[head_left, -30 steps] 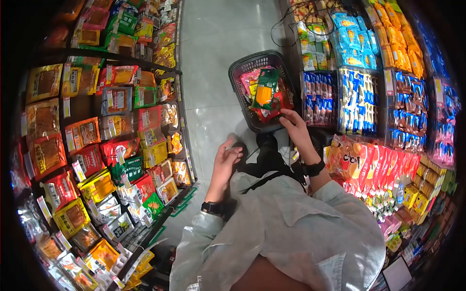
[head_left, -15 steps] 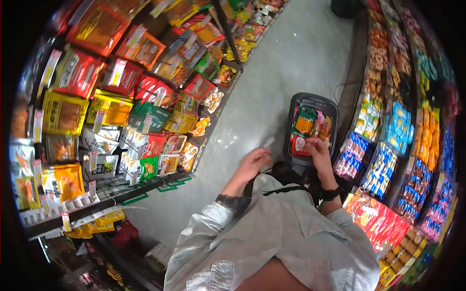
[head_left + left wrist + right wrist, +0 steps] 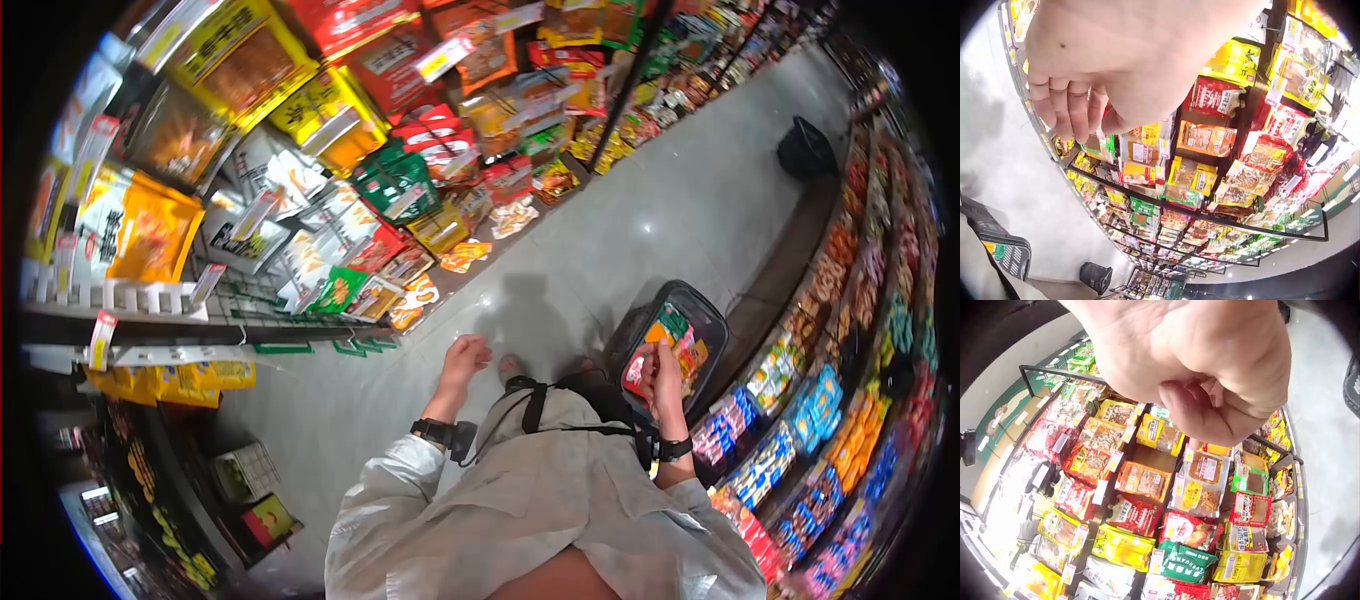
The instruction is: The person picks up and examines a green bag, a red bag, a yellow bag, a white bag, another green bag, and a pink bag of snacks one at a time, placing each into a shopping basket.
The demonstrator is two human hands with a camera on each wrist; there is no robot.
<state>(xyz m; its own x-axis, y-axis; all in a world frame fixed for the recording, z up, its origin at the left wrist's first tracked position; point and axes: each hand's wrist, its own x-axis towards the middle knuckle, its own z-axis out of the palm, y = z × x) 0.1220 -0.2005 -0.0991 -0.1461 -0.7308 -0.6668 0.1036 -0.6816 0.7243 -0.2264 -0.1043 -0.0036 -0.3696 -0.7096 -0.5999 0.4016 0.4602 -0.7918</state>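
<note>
A rack (image 3: 190,332) of bright packets (image 3: 335,115) stands left of the left hand (image 3: 463,362), which hangs over the grey floor (image 3: 600,240) with fingers loosely bent, holding nothing. Just beyond the right hand (image 3: 660,378), its fingers curled in around nothing visible, a basket (image 3: 703,304) of snack bags (image 3: 677,326) sits on the floor; a dark bin (image 3: 805,150) lies well ahead; shelves (image 3: 775,275) line that hand's right.

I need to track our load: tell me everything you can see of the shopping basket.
The shopping basket is dark grey, apparently plastic, rectangular with rounded corners, a rim and a slotted end wall. It stands upright on the floor, beside the right-hand shelves' base, holding colourful snack packets. The right hand overlaps it in the head view; contact is unclear.
</note>
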